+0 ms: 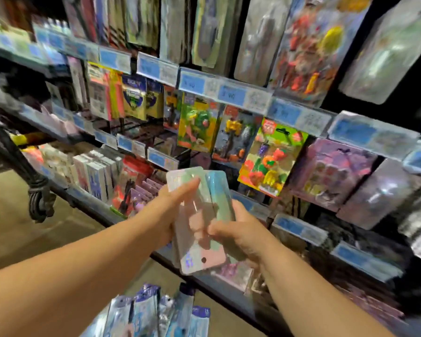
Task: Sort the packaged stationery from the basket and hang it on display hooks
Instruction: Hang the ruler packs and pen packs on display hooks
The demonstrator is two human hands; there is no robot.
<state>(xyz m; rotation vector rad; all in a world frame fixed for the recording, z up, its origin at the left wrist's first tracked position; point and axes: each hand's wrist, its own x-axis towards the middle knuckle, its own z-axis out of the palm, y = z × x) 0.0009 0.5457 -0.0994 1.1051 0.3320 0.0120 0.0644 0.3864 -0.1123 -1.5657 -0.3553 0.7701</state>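
Ahead, we face the display shelves (204,84). Before them, our stationery packs (204,203) lie lengthwise toward the shelves, clasped by both the left grip (173,210) and right grip (241,237); the hang hole (204,259) sits at our near end.

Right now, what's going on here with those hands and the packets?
A person faces a display rack of hanging stationery, holding a small stack of pastel packs in both hands. The left hand grips its upper part, the right hand its lower edge. None is on a hook yet. More blue packets lie below the arms.
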